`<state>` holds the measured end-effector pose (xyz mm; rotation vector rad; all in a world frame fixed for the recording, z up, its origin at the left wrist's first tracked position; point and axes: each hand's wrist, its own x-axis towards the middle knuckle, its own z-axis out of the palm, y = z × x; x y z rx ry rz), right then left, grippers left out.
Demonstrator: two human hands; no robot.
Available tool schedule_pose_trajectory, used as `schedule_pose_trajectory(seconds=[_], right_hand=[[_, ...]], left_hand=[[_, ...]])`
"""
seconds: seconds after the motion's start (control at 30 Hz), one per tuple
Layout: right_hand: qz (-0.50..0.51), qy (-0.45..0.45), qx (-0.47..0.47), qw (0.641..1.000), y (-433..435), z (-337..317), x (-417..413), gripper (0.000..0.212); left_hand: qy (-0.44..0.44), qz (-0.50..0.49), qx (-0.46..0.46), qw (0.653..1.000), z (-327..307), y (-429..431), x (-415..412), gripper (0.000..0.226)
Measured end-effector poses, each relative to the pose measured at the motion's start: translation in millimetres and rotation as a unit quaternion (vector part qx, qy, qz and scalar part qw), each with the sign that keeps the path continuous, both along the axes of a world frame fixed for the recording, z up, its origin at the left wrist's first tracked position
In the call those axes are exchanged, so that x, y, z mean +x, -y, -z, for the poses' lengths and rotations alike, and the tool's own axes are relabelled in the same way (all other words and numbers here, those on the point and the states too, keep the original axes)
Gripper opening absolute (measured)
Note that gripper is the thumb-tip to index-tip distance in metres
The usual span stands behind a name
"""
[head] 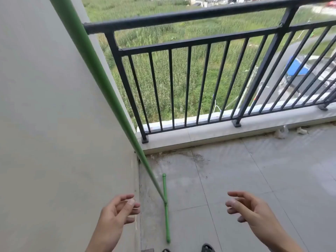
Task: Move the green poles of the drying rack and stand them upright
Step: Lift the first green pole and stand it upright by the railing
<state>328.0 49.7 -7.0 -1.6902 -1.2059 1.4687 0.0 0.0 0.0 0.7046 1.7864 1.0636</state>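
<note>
From my feed: green pole point(101, 82) stands up from its T-shaped foot bar point(165, 206) on the balcony floor point(236, 179), leaning toward the wall point(54, 106) at approx 11 o'clock; I can't tell if it touches the wall. Foot bar lies flat on the tiles, running roughly 12 to 6 o'clock, w/ the pole joining it about mid-length.

Left hand point(116, 213) hangs at approx 9 o'clock of that joint, near but apart from it, palm turned inward. Its fingers point(125, 197) are loosely curled and spread, clamped on nothing. Right hand point(254, 210) sits at approx 3 o'clock of the joint, well apart from the pole. Its fingers point(236, 194) are also apart, reaching toward the left, holding nothing. So the pole base sits between both hands, closer to the left one, no contact either side.

Hard to make out: pole's top end is cut off by the upper frame edge. Near end of the foot bar is blurred. Both forearms run out of frame at the bottom. Dark shoe tips point(207, 249) show at 6 o'clock, mostly cropped. Black railing point(181, 79) stands on a concrete curb point(200, 133) at 12 to 2 o'clock. Small pale scraps point(301, 131) lie by the curb at approx 2 o'clock, too blurry to ID.
</note>
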Motion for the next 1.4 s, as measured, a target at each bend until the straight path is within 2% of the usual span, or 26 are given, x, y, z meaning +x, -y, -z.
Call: schedule_pose_trajectory(seconds=[0.13,0.27,0.43,0.57,0.67,0.8,0.9,1.1,1.4], right_hand=[[-0.079,0.019,0.049,0.995,-32.1,-16.2,-27.6,0.015],[-0.177,0.057,0.109,0.977,-72.1,-28.4,-78.6,0.016],[-0.248,0.107,0.158,0.95,-112.2,-35.8,-159.4,0.037],[-0.276,0.109,0.166,0.94,-125.6,-36.2,-217.8,0.058],[-0.261,0.12,0.164,0.944,-129.9,-24.6,-242.1,0.058],[-0.226,0.128,0.155,0.953,-130.9,-10.6,-241.9,0.031],[-0.217,0.125,0.174,0.952,-128.3,-4.0,-235.8,0.026],[-0.184,0.207,0.248,0.928,-123.4,1.8,-222.5,0.022],[-0.089,0.278,0.271,0.917,-112.1,6.6,-134.0,0.023]], left_hand=[[-0.05,0.013,0.104,0.993,-43.7,-33.1,-19.8,0.013],[-0.084,0.018,0.202,0.976,-96.3,-75.3,-35.4,0.013],[-0.123,0.027,0.269,0.955,-149.0,-119.2,-44.4,0.034],[-0.144,0.11,0.28,0.943,-168.1,-138.9,-35.4,0.026],[-0.205,0.121,0.285,0.928,-169.4,-147.5,-32.9,0.025],[-0.238,0.159,0.295,0.912,-171.3,-153.4,-35.3,0.014],[-0.239,0.188,0.305,0.903,-172.3,-155.0,-35.6,0.017],[-0.22,0.24,0.313,0.892,-176.0,-159.6,-20.0,0.017],[-0.171,0.352,0.34,0.855,-181.6,-175.3,65.8,0.013]])
